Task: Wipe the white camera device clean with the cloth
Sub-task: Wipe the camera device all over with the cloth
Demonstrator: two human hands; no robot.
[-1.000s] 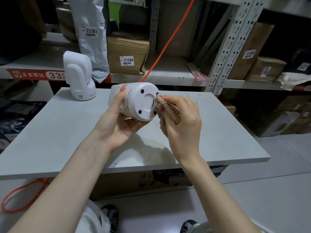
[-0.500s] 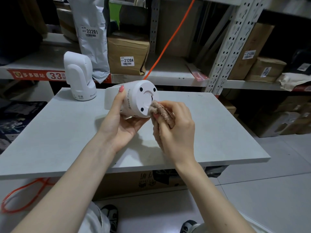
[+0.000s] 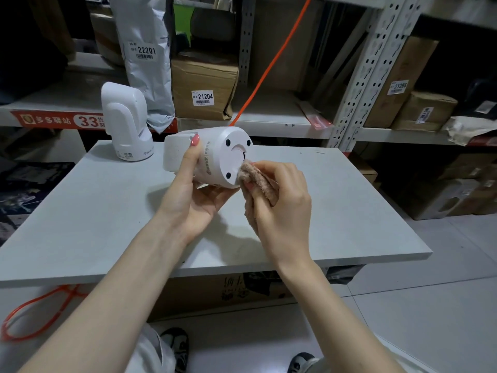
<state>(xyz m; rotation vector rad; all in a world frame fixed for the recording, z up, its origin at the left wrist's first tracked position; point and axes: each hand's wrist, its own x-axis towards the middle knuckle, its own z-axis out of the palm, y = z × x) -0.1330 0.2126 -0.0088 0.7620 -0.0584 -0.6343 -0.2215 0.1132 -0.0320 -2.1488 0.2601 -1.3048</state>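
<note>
— Right hand (image 3: 279, 200)? Clenched round the tan cloth (image 3: 258, 181), bunched tip pressed to the lower right rim of the white camera device (image 3: 215, 157), on its round base.

— Left hand (image 3: 193, 192)? Cradled the body from beneath, thumb laid over the top; held above the grey counter (image 3: 94, 211), long axis running away leftward, base turned toward the cloth.

— Around? Second white camera (image 3: 125, 122) upright on the counter's far left, well apart. Orange cable (image 3: 266, 74) behind. Nothing between cloth and base.
</note>
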